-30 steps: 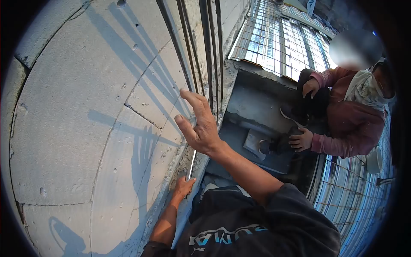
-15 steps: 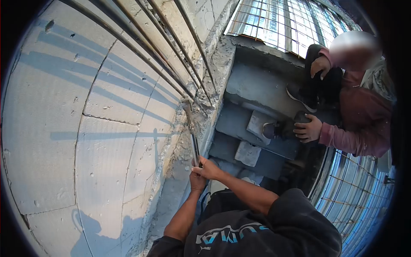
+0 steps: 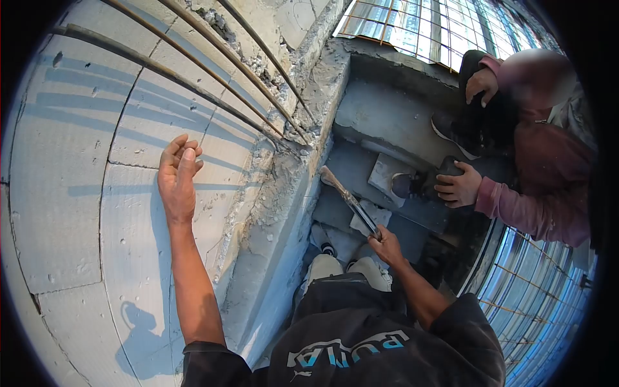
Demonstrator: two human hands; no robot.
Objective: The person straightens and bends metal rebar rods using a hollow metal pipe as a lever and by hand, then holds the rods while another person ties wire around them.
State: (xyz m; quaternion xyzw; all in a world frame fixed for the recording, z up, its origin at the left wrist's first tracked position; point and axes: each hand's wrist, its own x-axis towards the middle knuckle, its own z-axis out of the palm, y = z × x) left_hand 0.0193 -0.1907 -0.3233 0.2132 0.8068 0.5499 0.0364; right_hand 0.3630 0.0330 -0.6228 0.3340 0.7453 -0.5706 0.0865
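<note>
Daylight rakes the block wall (image 3: 58,222), striping it with bluish shadows (image 3: 122,189)! Glare whitens the metal sheeting (image 3: 412,26), the steps (image 3: 380,116) sit in cool shade, the held tool (image 3: 354,208) gleams, blur masks a co-worker's head (image 3: 536,80), and black corners ring the bowed view.

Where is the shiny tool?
In the head view, the shiny tool is just right of the middle, gripped in the person's right hand, with concrete steps behind it.

Co-worker (image 3: 554,151) seated R, mesh (image 3: 385,24) over sheeting (image 3: 411,27), conc. steps (image 3: 380,113) w/ blocks (image 3: 385,175)
</note>
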